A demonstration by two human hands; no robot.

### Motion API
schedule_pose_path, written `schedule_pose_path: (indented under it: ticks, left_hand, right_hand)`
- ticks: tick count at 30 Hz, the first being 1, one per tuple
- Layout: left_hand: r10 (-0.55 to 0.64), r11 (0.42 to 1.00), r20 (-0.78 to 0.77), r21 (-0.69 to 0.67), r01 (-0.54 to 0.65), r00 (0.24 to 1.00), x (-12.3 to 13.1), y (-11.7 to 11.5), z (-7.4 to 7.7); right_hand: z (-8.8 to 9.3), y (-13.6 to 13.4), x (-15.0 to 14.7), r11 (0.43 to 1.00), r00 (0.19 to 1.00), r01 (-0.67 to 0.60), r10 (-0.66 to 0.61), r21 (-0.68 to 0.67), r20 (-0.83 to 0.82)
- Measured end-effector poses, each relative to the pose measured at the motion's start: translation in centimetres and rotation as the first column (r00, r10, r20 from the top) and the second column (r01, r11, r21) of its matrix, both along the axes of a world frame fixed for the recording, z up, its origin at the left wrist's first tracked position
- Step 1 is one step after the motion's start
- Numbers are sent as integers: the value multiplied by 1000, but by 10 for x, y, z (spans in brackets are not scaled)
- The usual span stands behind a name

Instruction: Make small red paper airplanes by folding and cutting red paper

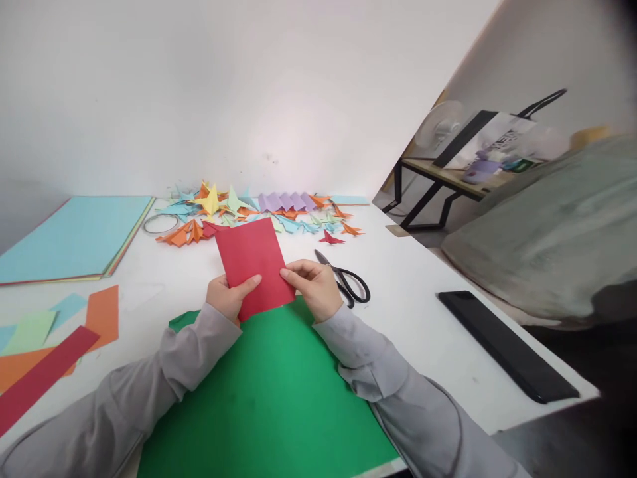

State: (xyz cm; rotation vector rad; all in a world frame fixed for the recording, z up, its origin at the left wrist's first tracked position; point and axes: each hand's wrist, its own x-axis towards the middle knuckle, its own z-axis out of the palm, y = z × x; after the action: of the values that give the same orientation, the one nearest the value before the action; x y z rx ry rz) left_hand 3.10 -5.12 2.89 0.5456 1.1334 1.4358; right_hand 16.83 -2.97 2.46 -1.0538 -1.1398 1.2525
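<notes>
A red sheet of paper (253, 262) is held up between both hands above a large green sheet (271, 398) on the white table (423, 292). My left hand (227, 297) pinches its lower left edge, thumb lying across the front. My right hand (314, 285) grips the lower right edge with closed fingers. Both arms wear grey sleeves. The paper tilts slightly to the left.
Black scissors (348, 282) lie just right of my right hand. Several folded paper shapes (259, 212) sit by the wall. A stack of coloured sheets (74, 236) and paper scraps (50, 338) lie left. A black flat bar (507, 345) lies right, near the table edge.
</notes>
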Motion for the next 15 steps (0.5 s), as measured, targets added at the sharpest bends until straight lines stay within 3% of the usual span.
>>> schedule_pose_path:
  ticks: [5, 8, 11, 15]
  left_hand:
    - [-132, 990, -14, -47, 131, 991, -17, 16, 15]
    - [-159, 987, -195, -57, 151, 968, -43, 34, 32]
    - [-271, 962, -427, -77, 264, 863, -62, 42, 44]
    - [-522, 847, -474, -194, 494, 709, -62, 37, 44]
  right_hand:
    - [2, 7, 13, 997, 996, -38, 42, -62, 76]
    - [1, 10, 21, 992, 981, -117, 122, -42, 151]
    - [2, 7, 24, 960, 939, -276, 277, -34, 205]
    - [3, 2, 21, 915, 898, -394, 403, -83, 178]
